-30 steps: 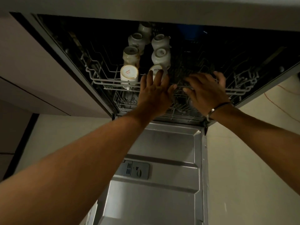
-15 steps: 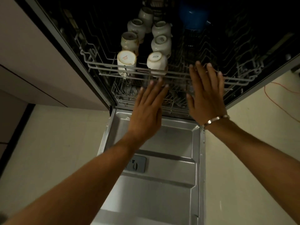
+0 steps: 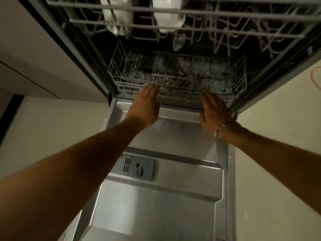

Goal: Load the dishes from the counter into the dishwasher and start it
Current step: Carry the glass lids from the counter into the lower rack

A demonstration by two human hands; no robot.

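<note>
While white cups (image 3: 119, 16) already sit in the upper rack (image 3: 225, 13), the lower rack (image 3: 175, 79) is inside the dishwasher, its load too dim to read; left hand (image 3: 145, 106) and right hand (image 3: 214, 112) reach flat, fingers straight, to its front, so loading looks nearly done, leaving the lowered door (image 3: 165, 197) to close and the start.

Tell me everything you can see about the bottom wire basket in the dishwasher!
The lower rack is a basket of thin grey-white wire, with upright prongs and a grid front. It sits low inside the dark dishwasher, pushed in behind the open door. Something pale lies in it, too dim to name. The left hand reaches its front rim with straight fingers; the right hand is flat near its front right edge, contact unclear.
</note>
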